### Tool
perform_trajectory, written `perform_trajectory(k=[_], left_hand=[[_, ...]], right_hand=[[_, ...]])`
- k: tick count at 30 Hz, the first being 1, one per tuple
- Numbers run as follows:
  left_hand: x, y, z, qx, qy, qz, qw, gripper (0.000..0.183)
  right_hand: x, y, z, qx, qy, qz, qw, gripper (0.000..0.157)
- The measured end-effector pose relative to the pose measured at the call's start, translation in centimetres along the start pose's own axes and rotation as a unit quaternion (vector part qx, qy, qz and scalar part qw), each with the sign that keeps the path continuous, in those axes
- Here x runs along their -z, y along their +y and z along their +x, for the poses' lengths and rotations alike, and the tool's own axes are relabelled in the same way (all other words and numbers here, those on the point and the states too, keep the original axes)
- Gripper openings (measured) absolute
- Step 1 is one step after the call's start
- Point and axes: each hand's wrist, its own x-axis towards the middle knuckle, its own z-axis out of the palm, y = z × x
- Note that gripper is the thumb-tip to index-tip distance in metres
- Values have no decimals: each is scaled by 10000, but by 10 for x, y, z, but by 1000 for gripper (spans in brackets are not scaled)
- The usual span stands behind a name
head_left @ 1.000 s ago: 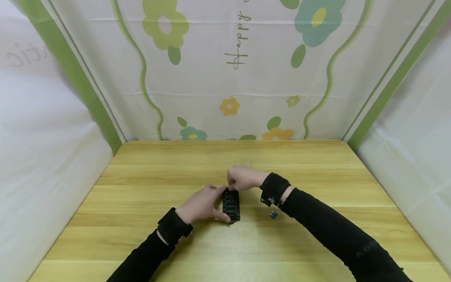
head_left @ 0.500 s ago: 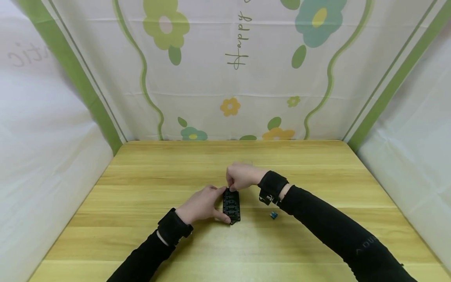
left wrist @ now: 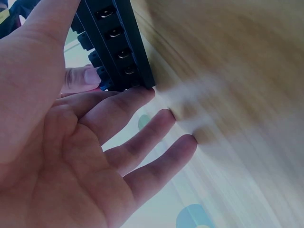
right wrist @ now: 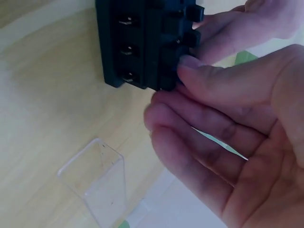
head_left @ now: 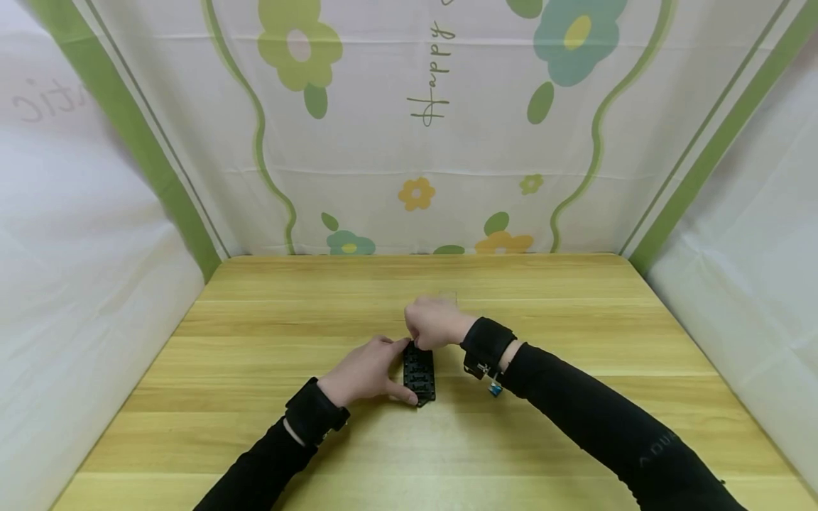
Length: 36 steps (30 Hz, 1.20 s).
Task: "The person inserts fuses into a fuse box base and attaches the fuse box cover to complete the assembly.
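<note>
A black fuse block point(head_left: 419, 372) lies lengthwise away from me on the table, with a row of metal-lined slots along its side point(left wrist: 115, 33). My left hand point(head_left: 366, 372) grips it, thumb at the near end and forefinger at the far end; the other fingers spread beside it. At that far end, my right hand point(head_left: 437, 323) pinches a small blue blade fuse point(left wrist: 103, 86) against the block's top; the fingers mostly cover it. Whether it is seated cannot be told. Another small blue fuse point(head_left: 495, 389) lies on the table below the right wrist.
A clear plastic cover point(right wrist: 107, 185) stands on the wooden table point(head_left: 307, 312) just beyond the right hand. White printed curtains point(head_left: 358, 142) enclose the table at the back and on both sides.
The right hand and wrist have shifted slightly left and toward me at the block's far end, its fingers still pinching there. The left hand and the block stay put.
</note>
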Motion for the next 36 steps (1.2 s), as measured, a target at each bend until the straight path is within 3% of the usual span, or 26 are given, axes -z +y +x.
perform_trajectory(k=[11, 16, 22, 28, 36], left_hand=[[0, -1, -2, 6, 13, 59, 10000, 98], [-3, -2, 0, 38, -32, 26, 10000, 98], [-3, -1, 0, 76, -88, -9, 9999, 98], [-1, 0, 1, 32, -54, 7, 10000, 96], [-1, 0, 1, 66, -78, -27, 9999, 97]], right_hand=[[-1, -5, -4, 343, 258, 315, 9986, 41], [-2, 0, -4, 340, -43, 408, 9986, 39], [4, 6, -5, 415, -532, 758, 9948, 21], [6, 8, -3, 258, -595, 878, 9940, 11], [8, 1, -4, 30, -527, 781, 9956, 16]])
